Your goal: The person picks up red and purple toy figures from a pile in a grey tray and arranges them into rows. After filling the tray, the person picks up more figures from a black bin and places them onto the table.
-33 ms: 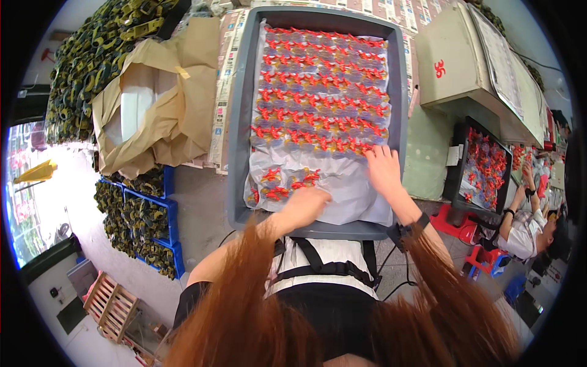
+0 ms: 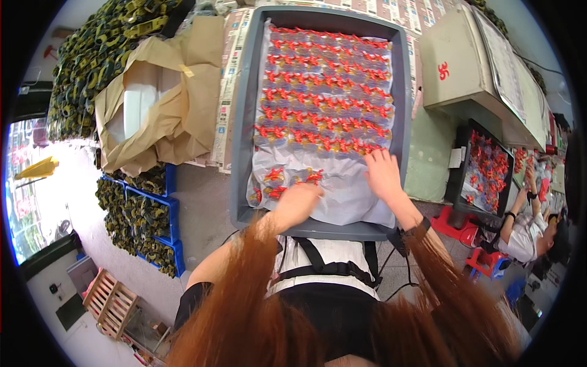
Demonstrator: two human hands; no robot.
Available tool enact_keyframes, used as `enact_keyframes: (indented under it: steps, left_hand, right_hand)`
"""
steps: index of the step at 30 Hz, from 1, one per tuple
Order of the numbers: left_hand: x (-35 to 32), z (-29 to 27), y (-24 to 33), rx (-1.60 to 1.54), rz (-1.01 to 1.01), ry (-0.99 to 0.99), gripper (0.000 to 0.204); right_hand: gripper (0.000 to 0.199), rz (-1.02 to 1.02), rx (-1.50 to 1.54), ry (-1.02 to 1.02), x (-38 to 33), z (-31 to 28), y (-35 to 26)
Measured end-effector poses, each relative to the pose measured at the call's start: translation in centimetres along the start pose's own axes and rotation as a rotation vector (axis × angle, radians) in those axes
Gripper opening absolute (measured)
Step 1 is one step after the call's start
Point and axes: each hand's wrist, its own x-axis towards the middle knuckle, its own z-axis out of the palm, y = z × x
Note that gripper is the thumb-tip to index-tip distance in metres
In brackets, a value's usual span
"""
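In front of me a deep grey tray (image 2: 243,122), lined with white sheeting (image 2: 348,202), holds rows of small red figures (image 2: 330,101) with yellow and clear purplish parts. A few loose red pieces (image 2: 274,175) lie apart at the tray's near left. My left hand (image 2: 297,205) is over them, its fingers curled together and pointing right; whatever they hold is hidden beneath. At the right end of the nearest row rests my right hand (image 2: 384,177). Its fingers are extended, slightly apart, with the tips against the last red figure (image 2: 369,149).
Left of the tray stands an open brown paper bag (image 2: 189,116) beside a heap of dark green-and-yellow pieces (image 2: 110,73). Blue crates (image 2: 174,223) of similar pieces sit lower. To the right are a beige cabinet (image 2: 455,55), a black tray (image 2: 460,177) of red pieces and a co-worker (image 2: 529,235).
My left hand has shifted left toward the loose pieces, its fingers more curled. My right hand stays at the end of the row. The whole view has shifted slightly.
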Motion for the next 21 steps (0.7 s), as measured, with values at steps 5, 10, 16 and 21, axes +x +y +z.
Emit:
enact_keyframes:
  steps: [5,10,16,21]
  left_hand:
    - [-2.7,-3.1,-6.0,-0.056,-0.369,0.394,0.013]
    - [-2.9,-2.2,-6.7,0.049,-0.364,0.302,0.019]
    - [-3.0,-1.0,-8.0,0.170,-0.254,0.286,0.013]
    - [-3.1,-2.9,-6.6,-0.324,-0.334,0.334,0.015]
  right_hand:
    - [0.023,0.069,0.590,-0.321,2.0,1.1,-6.4]
    - [0.031,0.117,0.524,-0.318,5.0,2.6,-10.8]
    - [0.032,0.101,0.462,-0.363,4.4,3.6,-10.9]
    - [0.033,0.249,0.926,-0.276,1.2,1.7,-8.4]
